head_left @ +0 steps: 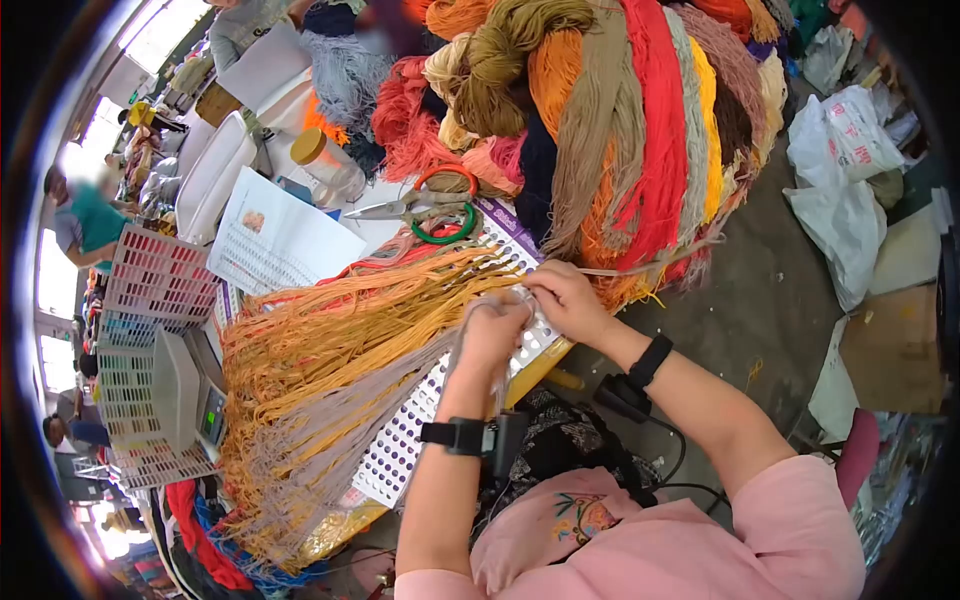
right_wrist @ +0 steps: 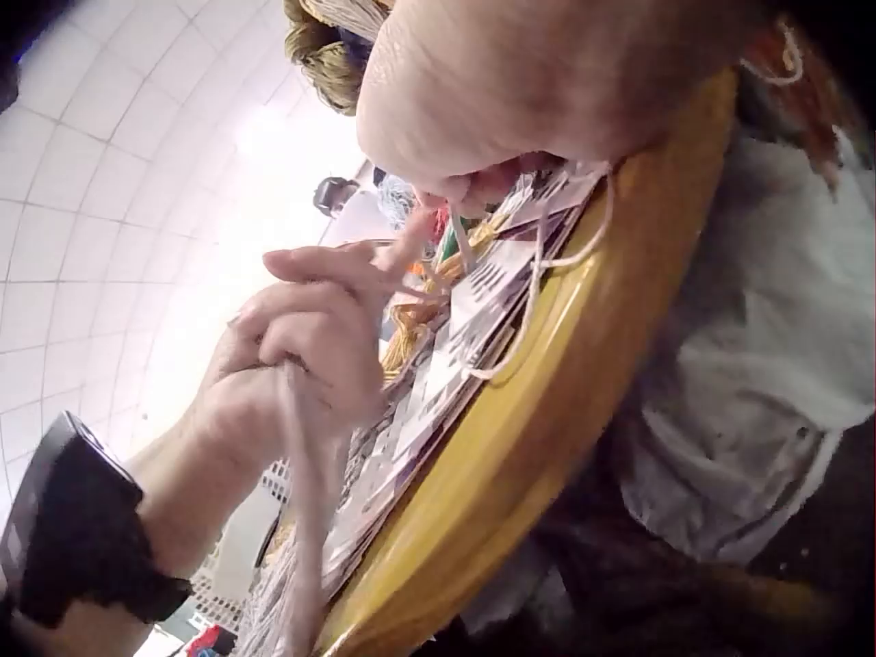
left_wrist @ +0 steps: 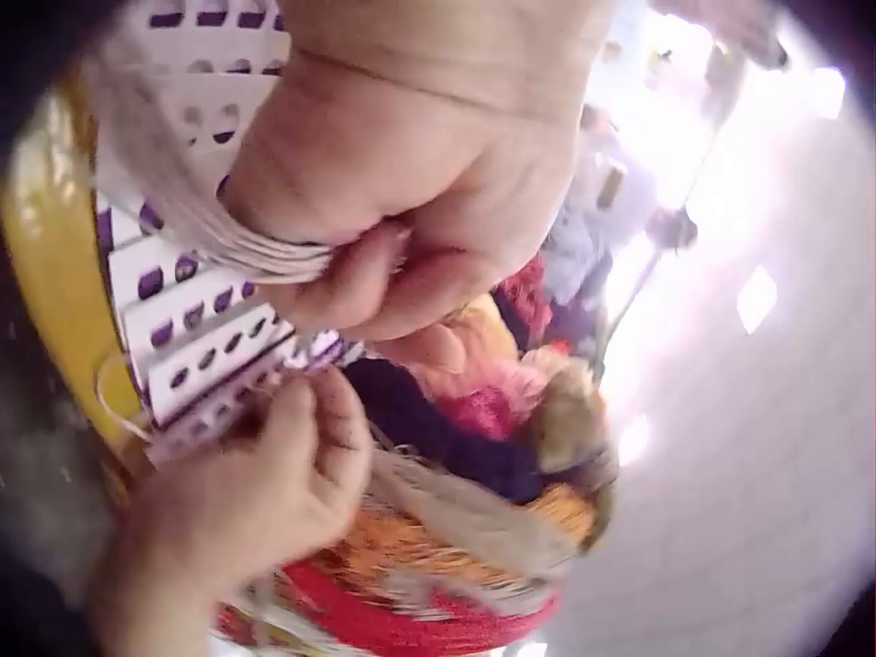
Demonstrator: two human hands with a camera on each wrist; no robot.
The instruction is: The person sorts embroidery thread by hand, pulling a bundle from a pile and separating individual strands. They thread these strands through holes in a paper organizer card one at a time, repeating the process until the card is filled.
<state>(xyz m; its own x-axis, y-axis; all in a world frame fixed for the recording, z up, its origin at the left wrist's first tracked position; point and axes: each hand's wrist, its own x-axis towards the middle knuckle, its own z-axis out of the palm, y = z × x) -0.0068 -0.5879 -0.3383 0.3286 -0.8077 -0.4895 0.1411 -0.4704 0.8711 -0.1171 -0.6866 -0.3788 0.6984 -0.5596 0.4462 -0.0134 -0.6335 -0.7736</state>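
My left hand (head_left: 488,338) grips a bundle of pale mauve-grey thread (left_wrist: 185,185), its fingers curled round the strands. Close beside it, my right hand (head_left: 568,302) has thumb and fingertips pinched together at the thread's end; a loose strand (right_wrist: 531,322) hangs below it in the right wrist view. Both hands work over white cards (head_left: 392,455) with rows of purple-edged holes, near the table's yellow edge (right_wrist: 548,411). Long orange and mustard threads (head_left: 330,345) lie spread beside the left hand, with mauve-grey lengths next to them.
Scissors (head_left: 400,207) with red and green handles lie beyond the threads, near a printed sheet (head_left: 280,240) and a yellow-lidded jar (head_left: 335,170). Thick colourful skeins (head_left: 650,130) are heaped at the far right. Plastic baskets (head_left: 160,290) and a scale (head_left: 212,412) stand at the left.
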